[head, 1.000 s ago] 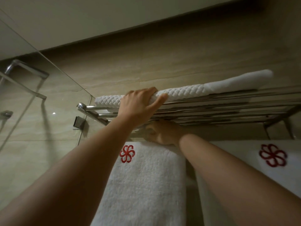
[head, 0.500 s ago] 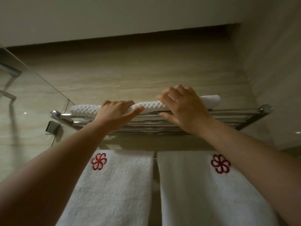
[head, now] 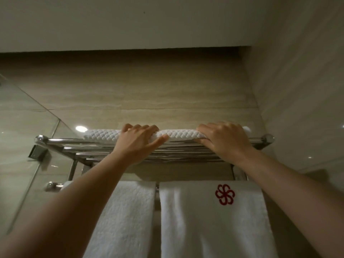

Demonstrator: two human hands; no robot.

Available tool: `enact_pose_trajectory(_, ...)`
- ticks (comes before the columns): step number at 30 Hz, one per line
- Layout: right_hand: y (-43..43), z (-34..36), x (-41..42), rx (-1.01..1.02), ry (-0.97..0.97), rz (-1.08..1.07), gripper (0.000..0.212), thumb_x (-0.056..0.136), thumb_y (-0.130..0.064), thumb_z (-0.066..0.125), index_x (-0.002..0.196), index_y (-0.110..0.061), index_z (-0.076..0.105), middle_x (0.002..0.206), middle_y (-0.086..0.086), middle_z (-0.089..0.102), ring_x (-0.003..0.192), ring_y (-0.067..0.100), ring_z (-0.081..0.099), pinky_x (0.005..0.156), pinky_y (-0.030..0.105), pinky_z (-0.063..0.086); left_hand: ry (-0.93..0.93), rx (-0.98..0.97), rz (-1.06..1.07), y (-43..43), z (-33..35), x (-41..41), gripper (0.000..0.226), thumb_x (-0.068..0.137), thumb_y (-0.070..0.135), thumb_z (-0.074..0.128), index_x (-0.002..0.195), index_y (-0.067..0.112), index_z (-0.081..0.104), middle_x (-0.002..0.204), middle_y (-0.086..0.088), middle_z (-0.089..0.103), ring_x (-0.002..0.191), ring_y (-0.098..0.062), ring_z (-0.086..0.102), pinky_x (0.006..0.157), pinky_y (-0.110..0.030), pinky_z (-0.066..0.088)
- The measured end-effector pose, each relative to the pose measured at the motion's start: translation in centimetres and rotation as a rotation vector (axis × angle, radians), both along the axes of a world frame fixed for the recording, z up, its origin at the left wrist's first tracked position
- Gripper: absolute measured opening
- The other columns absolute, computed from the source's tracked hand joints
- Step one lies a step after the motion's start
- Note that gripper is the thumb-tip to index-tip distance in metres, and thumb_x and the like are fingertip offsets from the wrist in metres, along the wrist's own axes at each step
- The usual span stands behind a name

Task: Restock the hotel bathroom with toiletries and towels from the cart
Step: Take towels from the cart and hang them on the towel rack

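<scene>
A folded white waffle-textured towel (head: 181, 134) lies flat on top of the chrome towel rack (head: 61, 141) high on the wall. My left hand (head: 138, 142) grips the towel's front edge left of its middle, fingers over the top and thumb along the front. My right hand (head: 225, 141) holds the towel's right part, fingers curled over the top, thumb under its edge. Below the rack hang two white terry towels: a left one (head: 126, 218) partly behind my left forearm, and a right one (head: 210, 224) with a red flower emblem.
A glass shower panel (head: 22, 146) with a metal bracket (head: 37, 153) stands to the left of the rack. Beige tiled wall behind, a side wall close on the right, white ceiling above. A ceiling light reflects on the tile near the rack's left end.
My right hand came up from under the rack onto the towel's right part. My left hand stayed on the towel. The view shifted right, centring the rack.
</scene>
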State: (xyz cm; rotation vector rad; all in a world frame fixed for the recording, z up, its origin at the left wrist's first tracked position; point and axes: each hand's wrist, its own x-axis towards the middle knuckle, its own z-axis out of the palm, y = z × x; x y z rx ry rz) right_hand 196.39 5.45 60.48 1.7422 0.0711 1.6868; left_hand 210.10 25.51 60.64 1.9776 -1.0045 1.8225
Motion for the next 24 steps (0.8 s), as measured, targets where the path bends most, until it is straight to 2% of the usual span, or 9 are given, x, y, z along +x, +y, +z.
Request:
enact_pose_trajectory(3, -0.3, -0.6, -0.6, 0.032, 0.04, -0.004, 0.022, 0.074, -0.035, 0.075, 0.084, -0.017, 0.065, 0.066, 0.0, 0.067, 0.056, 0.021, 0.063, 0.056, 0.028, 0.044, 0.008, -0.015, 0.015, -0.6, -1.2, -0.2, 0.094, 0.069, 0.079, -0.004, 0.127, 0.024, 0.045, 0.123, 0.0, 0.056, 0.112, -0.017, 0.048, 0.1, -0.035, 0.026)
enact_pose_trajectory(8, 0.5, -2.4, -2.1, 0.086, 0.107, -0.053, 0.032, 0.088, -0.037, 0.054, 0.111, -0.016, 0.062, 0.101, 0.002, 0.069, 0.089, 0.024, 0.064, 0.078, 0.035, 0.047, 0.055, -0.01, 0.019, -0.1, -3.2, -0.6, 0.09, 0.073, 0.068, -0.009, 0.144, 0.023, 0.023, 0.15, 0.002, 0.03, 0.139, -0.015, 0.022, 0.116, -0.039, 0.011)
enact_pose_trajectory(10, 1.3, -3.3, -3.1, 0.099, 0.117, -0.037, 0.036, 0.088, -0.038, 0.046, 0.112, -0.016, 0.062, 0.105, 0.002, 0.068, 0.094, 0.023, 0.063, 0.081, 0.037, 0.048, 0.081, -0.003, 0.008, 0.3, -4.4, -1.1, 0.087, 0.074, 0.064, -0.01, 0.147, 0.025, 0.014, 0.155, 0.004, 0.017, 0.144, -0.014, 0.01, 0.118, -0.04, 0.002)
enact_pose_trajectory(12, 2.2, -4.4, -4.5, 0.118, 0.143, -0.039, 0.036, 0.087, -0.038, 0.044, 0.108, -0.015, 0.062, 0.103, 0.001, 0.067, 0.093, 0.022, 0.062, 0.081, 0.038, 0.049, 0.087, 0.031, -0.054, 0.8, -6.0, -2.0, 0.082, 0.076, 0.061, -0.009, 0.147, 0.027, 0.014, 0.156, 0.005, 0.014, 0.144, -0.012, 0.006, 0.117, -0.037, -0.001)
enact_pose_trajectory(14, 3.2, -5.8, -5.9, 0.123, 0.15, -0.026, 0.028, 0.088, -0.036, 0.049, 0.101, -0.016, 0.063, 0.096, -0.001, 0.066, 0.088, 0.021, 0.062, 0.074, 0.034, 0.047, 0.087, 0.09, -0.111, 1.3, -7.6, -3.1, 0.078, 0.078, 0.06, -0.007, 0.146, 0.029, 0.016, 0.156, 0.007, 0.016, 0.143, -0.01, 0.009, 0.116, -0.034, 0.002)
enact_pose_trajectory(16, 4.5, -7.3, -8.0, 0.185, 0.188, -0.031, 0.023, 0.092, -0.038, 0.046, 0.096, -0.02, 0.06, 0.092, -0.005, 0.062, 0.084, 0.016, 0.058, 0.067, 0.027, 0.039, 0.12, 0.159, -0.171, 1.9, -9.1, -4.6, 0.073, 0.082, 0.061, 0.0, 0.146, 0.029, 0.019, 0.154, 0.007, 0.021, 0.142, -0.008, 0.015, 0.114, -0.029, 0.006)
enact_pose_trajectory(19, 6.5, -9.7, -11.1, 0.311, 0.321, -0.173, 0.027, 0.097, -0.043, 0.034, 0.091, -0.024, 0.051, 0.085, -0.008, 0.054, 0.074, 0.011, 0.047, 0.061, 0.028, 0.033, 0.261, 0.277, -0.254, 2.9, -11.5, -7.3, 0.051, 0.096, 0.051, 0.025, 0.141, 0.027, 0.031, 0.15, 0.005, 0.032, 0.137, -0.01, 0.028, 0.112, -0.029, 0.019)
enact_pose_trajectory(22, 8.6, -11.9, -14.6, 0.416, 0.456, -0.328, 0.03, 0.097, -0.043, 0.034, 0.091, -0.023, 0.055, 0.08, -0.006, 0.053, 0.071, 0.014, 0.048, 0.057, 0.028, 0.032, 0.412, 0.433, -0.312, 4.1, -13.8, -10.5, 0.041, 0.097, 0.044, 0.034, 0.13, 0.024, 0.047, 0.136, 0.002, 0.049, 0.117, -0.012, 0.05, 0.102, -0.028, 0.04)
enact_pose_trajectory(24, 9.8, -13.3, -17.1, 0.501, 0.517, -0.365, 0.031, 0.096, -0.043, 0.036, 0.086, -0.022, 0.056, 0.081, -0.003, 0.056, 0.073, 0.017, 0.052, 0.057, 0.028, 0.035, 0.499, 0.514, -0.361, 4.8, -15.3, -12.7, 0.04, 0.096, 0.045, 0.036, 0.123, 0.023, 0.054, 0.125, 0.001, 0.058, 0.104, -0.013, 0.057, 0.094, -0.032, 0.048)
